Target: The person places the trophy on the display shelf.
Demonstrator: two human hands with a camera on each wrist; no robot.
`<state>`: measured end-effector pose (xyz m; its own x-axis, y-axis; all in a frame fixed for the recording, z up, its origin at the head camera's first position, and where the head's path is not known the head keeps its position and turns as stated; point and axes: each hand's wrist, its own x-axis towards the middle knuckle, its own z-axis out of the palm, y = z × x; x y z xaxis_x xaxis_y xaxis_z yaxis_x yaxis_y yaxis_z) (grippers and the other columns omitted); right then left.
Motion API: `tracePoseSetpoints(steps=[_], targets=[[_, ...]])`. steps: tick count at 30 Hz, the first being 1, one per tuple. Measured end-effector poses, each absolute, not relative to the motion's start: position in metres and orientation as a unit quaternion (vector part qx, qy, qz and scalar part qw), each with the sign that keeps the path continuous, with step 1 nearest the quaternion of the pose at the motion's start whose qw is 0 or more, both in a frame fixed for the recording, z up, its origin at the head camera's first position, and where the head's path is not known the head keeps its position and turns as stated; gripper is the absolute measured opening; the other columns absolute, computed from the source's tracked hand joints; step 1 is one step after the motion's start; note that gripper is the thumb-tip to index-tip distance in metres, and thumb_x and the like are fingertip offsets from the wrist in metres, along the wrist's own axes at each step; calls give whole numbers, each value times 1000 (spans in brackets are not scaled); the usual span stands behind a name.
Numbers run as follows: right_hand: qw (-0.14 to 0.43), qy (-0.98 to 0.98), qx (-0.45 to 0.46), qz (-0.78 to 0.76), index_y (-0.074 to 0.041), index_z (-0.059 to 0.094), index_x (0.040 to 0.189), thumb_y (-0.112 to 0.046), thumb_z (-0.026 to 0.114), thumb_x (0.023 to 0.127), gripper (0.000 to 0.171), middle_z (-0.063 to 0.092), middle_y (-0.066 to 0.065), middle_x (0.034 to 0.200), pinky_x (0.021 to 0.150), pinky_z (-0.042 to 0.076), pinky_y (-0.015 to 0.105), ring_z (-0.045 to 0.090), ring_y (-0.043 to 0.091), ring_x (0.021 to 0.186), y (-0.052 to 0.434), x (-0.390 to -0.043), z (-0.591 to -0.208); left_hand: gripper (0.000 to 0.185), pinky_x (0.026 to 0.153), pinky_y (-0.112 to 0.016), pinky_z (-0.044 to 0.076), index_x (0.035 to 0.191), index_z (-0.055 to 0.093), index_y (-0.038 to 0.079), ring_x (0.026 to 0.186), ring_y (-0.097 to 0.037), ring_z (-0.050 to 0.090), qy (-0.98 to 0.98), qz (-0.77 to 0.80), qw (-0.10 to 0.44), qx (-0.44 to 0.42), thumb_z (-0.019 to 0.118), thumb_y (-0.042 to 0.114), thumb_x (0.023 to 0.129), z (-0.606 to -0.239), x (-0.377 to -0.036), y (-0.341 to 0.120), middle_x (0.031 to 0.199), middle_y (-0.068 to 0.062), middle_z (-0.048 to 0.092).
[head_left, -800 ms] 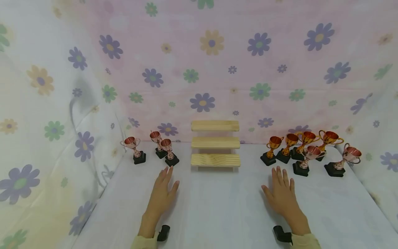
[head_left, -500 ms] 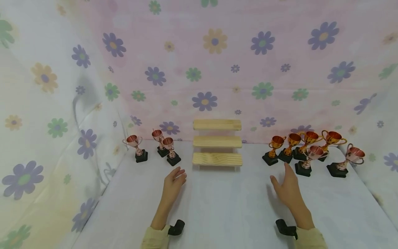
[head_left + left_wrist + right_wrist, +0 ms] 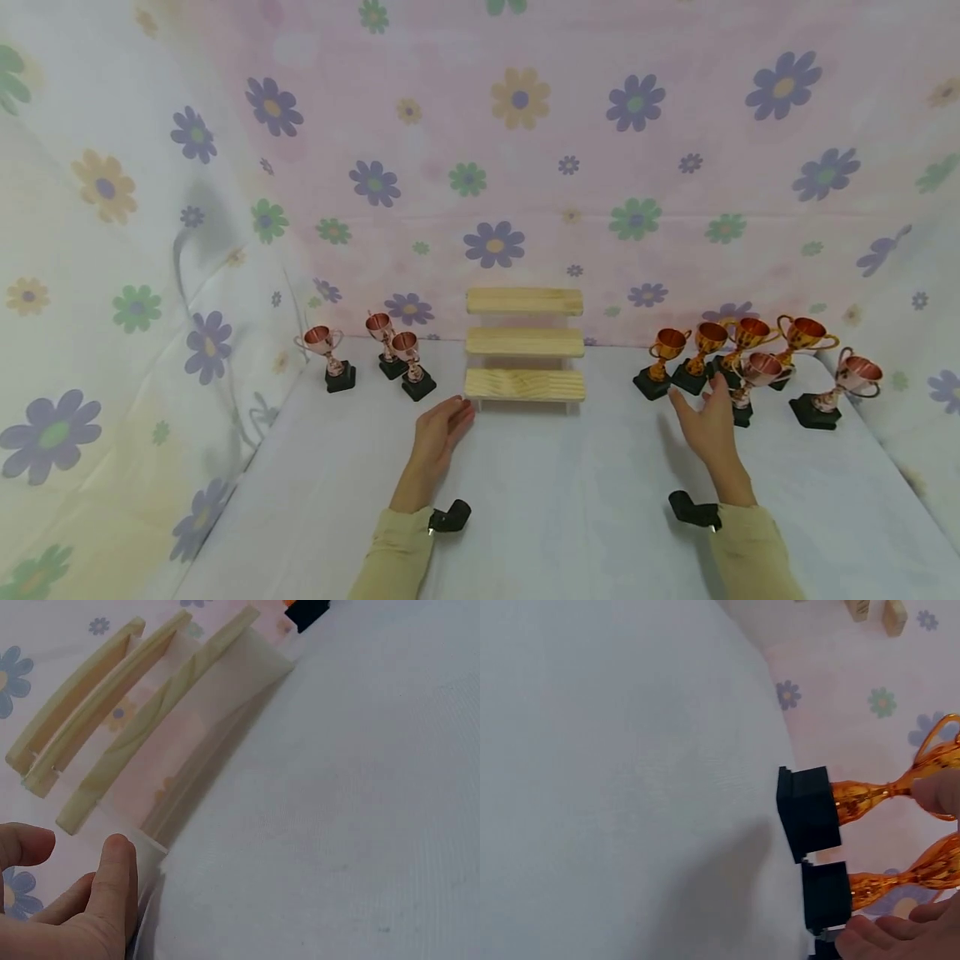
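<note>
"Where are you putting your left hand (image 3: 438, 437)?"

"I'm bringing it to the front left corner of the wooden stand (image 3: 523, 342), which is standing midway along the back edge of the table (image 3: 525, 500). It's no longer spreading flat before the three rose-gold cups (image 3: 405, 343) near the back left corner, as it was at first."

"Holding anything?"

"Nothing. I'm keeping those fingers half open, thumb apart; whether they're touching the stand, I can't tell."

"And your right hand (image 3: 711, 425)?"

"That one is coming farther in, toward the back right corner, where four gold cups (image 3: 804, 332) and two more rose-gold cups (image 3: 858, 372) are standing. It's turning on its side instead of facing palm down, and it's now hiding part of a rose-gold cup's base."

"Are you gripping one?"

"No. My thumb and fingers are standing wide, with the second gold cup (image 3: 710, 337) from the left showing between them. I can't tell if I'm touching it. All nine cups are staying put, and so is the stand."
</note>
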<state>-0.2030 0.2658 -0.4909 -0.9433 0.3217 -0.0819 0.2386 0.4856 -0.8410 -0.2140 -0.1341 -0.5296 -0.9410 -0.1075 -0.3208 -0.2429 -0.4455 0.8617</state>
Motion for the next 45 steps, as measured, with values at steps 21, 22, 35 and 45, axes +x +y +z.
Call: tracePoseSetpoints(steps=[21, 22, 35, 45], targets=[[151, -810, -160, 543, -4, 2, 163, -31, 66, 98, 95, 16, 27, 165, 124, 24, 57, 25, 46, 150, 272, -241, -498, 41, 103, -32, 54, 139, 50, -13, 109, -18, 63, 544, 821, 13, -172, 57, 7, 103, -523, -227, -119, 133, -24, 57], [153, -809, -159, 545, -5, 3, 163, -32, 67, 98, 95, 18, 26, 165, 124, 24, 56, 26, 45, 150, 272, -243, -497, 41, 103, -31, 54, 139, 51, -13, 108, -17, 63, 543, 821, 10, -174, 57, 7, 103, -524, -228, -119, 134, -24, 57], [184, -794, -146, 560, -10, 11, 162, -28, 77, 92, 98, 24, 19, 165, 127, 22, 50, 26, 38, 151, 262, -246, -496, 38, 94, -28, 59, 133, 56, -14, 95, -13, 69, 518, 834, -35, -185, 63, 2, 99, -536, -230, -116, 123, -22, 62], [179, -787, -165, 567, -7, 6, 163, -28, 72, 96, 97, 16, 18, 168, 126, 22, 49, 22, 35, 154, 252, -242, -489, 39, 93, -28, 59, 132, 56, -15, 94, -13, 69, 521, 833, -39, -184, 64, 3, 99, -535, -230, -114, 122, -22, 62]])
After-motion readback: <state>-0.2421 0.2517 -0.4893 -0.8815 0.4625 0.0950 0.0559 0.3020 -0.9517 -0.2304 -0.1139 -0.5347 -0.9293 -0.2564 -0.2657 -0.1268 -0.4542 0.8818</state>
